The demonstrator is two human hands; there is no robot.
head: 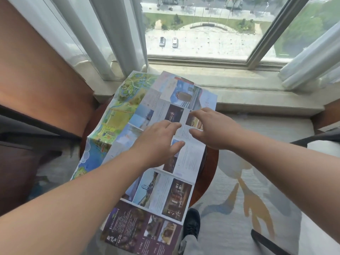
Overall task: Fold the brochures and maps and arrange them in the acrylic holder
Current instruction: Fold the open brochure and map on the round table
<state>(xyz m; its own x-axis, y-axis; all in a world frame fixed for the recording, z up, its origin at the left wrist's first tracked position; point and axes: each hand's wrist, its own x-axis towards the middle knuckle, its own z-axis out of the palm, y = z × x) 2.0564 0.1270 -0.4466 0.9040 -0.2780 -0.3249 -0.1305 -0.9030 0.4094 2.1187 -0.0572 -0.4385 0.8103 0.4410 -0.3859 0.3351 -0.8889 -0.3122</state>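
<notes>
A large unfolded brochure (pixel 161 196) with photo panels and text lies lengthwise over a small round wooden table (pixel 209 173), its purple end hanging past the near edge. Under it, to the left, lies an unfolded green and blue map (pixel 114 126). A smaller folded brochure (pixel 185 94) with a blue picture rests on the far end. My left hand (pixel 160 142) hovers over the middle of the big brochure with fingers spread. My right hand (pixel 211 126) reaches in beside it, fingers straight over the right panels. No acrylic holder is in view.
A brown armchair (pixel 36 100) stands at the left. White curtains (pixel 103 37) and a window sill (pixel 248 92) lie behind the table. A dark chair edge (pixel 266 242) is at the lower right. My black shoe (pixel 192 223) stands on the patterned carpet.
</notes>
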